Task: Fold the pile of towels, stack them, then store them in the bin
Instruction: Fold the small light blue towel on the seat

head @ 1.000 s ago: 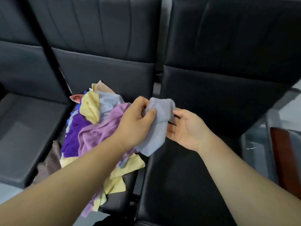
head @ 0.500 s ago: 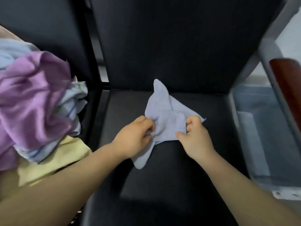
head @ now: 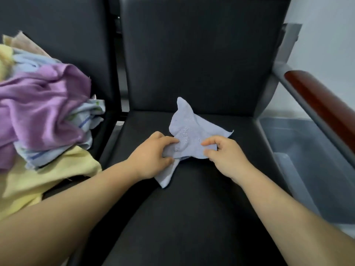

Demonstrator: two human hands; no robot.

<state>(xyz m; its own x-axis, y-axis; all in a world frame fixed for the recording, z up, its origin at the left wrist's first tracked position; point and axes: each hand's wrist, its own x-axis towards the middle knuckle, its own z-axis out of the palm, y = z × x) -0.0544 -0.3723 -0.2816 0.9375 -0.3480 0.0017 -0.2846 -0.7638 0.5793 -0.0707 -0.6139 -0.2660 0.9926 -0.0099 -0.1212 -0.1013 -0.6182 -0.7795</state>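
In the head view, a small blue towel [head: 192, 135] lies crumpled on the black chair seat [head: 192, 217]. It looks light, limp and not slippery, and is best taken by its corners or edges. The left hand [head: 153, 156] pinches its near-left bunch and the right hand [head: 224, 156] pinches its near-right edge. Most of the cloth lies beyond both grips, with one corner trailing nearer. The unfolded pile [head: 42, 112] sits left and the bin [head: 317, 169] right.

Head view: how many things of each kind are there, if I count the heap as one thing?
blue towel: 1
pile of towels: 1
bin: 1
hands: 2, the left hand and the right hand, both pinching the blue towel
black chairs: 2, the middle chair and the left chair
Total: 7
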